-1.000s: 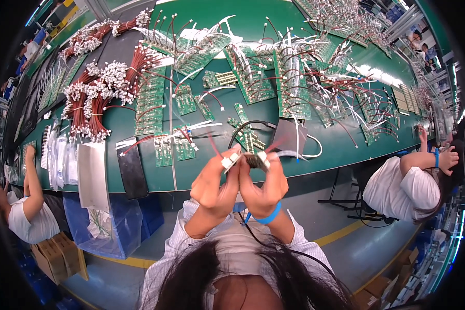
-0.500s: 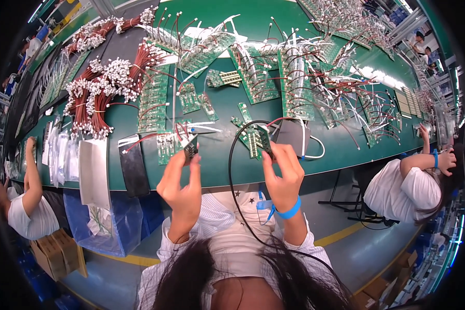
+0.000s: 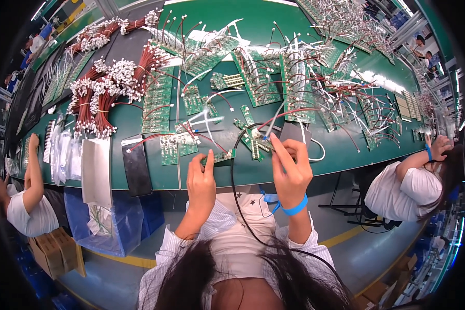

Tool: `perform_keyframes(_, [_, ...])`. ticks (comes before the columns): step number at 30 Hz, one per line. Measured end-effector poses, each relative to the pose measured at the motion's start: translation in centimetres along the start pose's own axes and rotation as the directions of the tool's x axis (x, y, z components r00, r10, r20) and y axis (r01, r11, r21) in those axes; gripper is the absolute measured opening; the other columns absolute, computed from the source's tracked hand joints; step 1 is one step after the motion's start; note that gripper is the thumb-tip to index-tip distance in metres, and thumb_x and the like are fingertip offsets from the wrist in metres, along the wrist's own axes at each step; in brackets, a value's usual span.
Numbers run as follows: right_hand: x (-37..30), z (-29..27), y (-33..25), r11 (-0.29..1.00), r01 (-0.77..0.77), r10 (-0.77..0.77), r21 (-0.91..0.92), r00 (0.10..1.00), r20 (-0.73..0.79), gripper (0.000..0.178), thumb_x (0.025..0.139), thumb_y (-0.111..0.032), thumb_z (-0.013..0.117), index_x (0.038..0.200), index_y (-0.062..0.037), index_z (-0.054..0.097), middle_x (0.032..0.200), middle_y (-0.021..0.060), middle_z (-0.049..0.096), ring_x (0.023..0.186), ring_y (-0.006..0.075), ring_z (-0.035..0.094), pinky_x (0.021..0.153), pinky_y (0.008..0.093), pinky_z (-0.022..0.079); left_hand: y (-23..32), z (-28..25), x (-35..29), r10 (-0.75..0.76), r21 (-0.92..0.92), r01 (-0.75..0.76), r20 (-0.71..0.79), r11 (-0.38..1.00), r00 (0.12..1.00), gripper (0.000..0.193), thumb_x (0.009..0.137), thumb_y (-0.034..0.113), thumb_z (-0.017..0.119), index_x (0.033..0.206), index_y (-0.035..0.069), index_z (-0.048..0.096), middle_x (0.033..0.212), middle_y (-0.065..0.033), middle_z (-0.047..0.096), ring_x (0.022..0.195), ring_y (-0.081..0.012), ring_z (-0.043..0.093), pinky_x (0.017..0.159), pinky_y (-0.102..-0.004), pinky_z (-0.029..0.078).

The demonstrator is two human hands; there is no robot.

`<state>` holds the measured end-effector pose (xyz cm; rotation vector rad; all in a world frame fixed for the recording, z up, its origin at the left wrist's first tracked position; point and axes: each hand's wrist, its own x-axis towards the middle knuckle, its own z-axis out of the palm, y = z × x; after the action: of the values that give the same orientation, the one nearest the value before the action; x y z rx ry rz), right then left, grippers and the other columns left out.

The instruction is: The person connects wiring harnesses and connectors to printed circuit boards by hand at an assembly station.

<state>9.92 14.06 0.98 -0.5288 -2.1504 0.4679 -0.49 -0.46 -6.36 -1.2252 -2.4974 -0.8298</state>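
My left hand (image 3: 201, 181) is closed, its fingertips pinching the end of a small green circuit board (image 3: 225, 155) just above the table's front edge. To its right, my right hand (image 3: 293, 168) pinches another small circuit board (image 3: 263, 140), partly covered by my fingers. A white connector and wires show at that board, and a red wire (image 3: 284, 114) runs up from beside it. Behind it lie a few loose narrow boards (image 3: 246, 112). A blue band (image 3: 295, 205) circles my right wrist. Left of my hands, wired boards (image 3: 169, 150) rest on the green table.
Bundles of red wires with white connectors (image 3: 104, 98) lie at the left, near a grey metal tray (image 3: 96, 170) and a black block (image 3: 136, 165). Wired board panels (image 3: 297, 88) fill the back. A black cable (image 3: 233, 178) crosses between my hands. People sit at both sides.
Both boards have turned from upright to flatter in my fingers. My left hand has moved right, toward the right hand; the right hand has shifted slightly right.
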Motion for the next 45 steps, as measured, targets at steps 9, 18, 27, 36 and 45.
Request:
perform_keyframes(9, [-0.9,-5.6,2.1,0.938,-0.028,-0.150,-0.345,0.866,-0.477,0.039,0.062,0.015,0.061,0.098,0.0000,0.064,0.082,0.0119,0.054,0.068,0.0206,0.052,0.055,0.0297,0.044,0.3,-3.2,0.5,-0.065,-0.240,-0.011,-0.309,0.971,0.949,0.046,0.066,-0.015,0.053,0.110,-0.002,0.056,0.087,-0.0147,0.053,0.064,-0.0223,0.054,0.054,-0.0299,0.046])
perform_keyframes(18, [-3.8,-9.6,8.9,0.820,-0.293,0.095,-0.492,0.917,-0.388,0.035,0.071,0.008,0.059,0.101,-0.0099,0.065,0.083,0.0070,0.048,0.067,0.0184,0.050,0.058,0.0303,0.042,8.0,-3.9,2.9,0.392,-0.511,-0.412,-0.154,0.754,0.907,0.046,0.061,-0.009,0.058,0.107,-0.005,0.058,0.083,-0.0120,0.053,0.065,-0.0201,0.055,0.055,-0.0275,0.047])
perform_keyframes(27, [-7.1,-8.2,13.9,0.841,-0.407,0.244,-0.356,0.873,-0.422,0.030,0.070,0.010,0.057,0.096,-0.0041,0.064,0.087,0.0086,0.048,0.069,0.0188,0.053,0.059,0.0296,0.044,19.8,5.0,8.2,0.646,-0.187,-0.650,-0.092,0.736,0.758,0.037,0.062,0.004,0.054,0.098,-0.008,0.057,0.083,-0.0123,0.051,0.075,-0.0198,0.054,0.063,-0.0239,0.044])
perform_keyframes(36, [-7.2,-5.9,14.5,0.854,-0.426,0.394,-0.299,0.905,-0.163,0.046,0.076,-0.001,0.055,0.121,-0.0014,0.045,0.104,0.0163,0.048,0.097,0.0305,0.048,0.082,0.0370,0.040,19.7,13.3,6.9,0.633,0.364,-0.671,0.236,0.646,0.737,0.042,0.074,0.018,0.049,0.107,-0.008,0.054,0.097,-0.0148,0.051,0.090,-0.0235,0.044,0.076,-0.0306,0.035])
perform_keyframes(45, [-6.2,-5.6,14.0,0.860,-0.368,0.353,-0.355,0.929,-0.107,0.047,0.078,-0.003,0.050,0.125,-0.0086,0.044,0.111,0.0162,0.049,0.103,0.0316,0.046,0.086,0.0392,0.037,20.0,14.4,8.6,0.563,0.254,-0.611,0.239,0.750,0.791,0.046,0.077,0.018,0.045,0.115,-0.008,0.048,0.108,-0.0161,0.047,0.095,-0.0228,0.041,0.079,-0.0301,0.032])
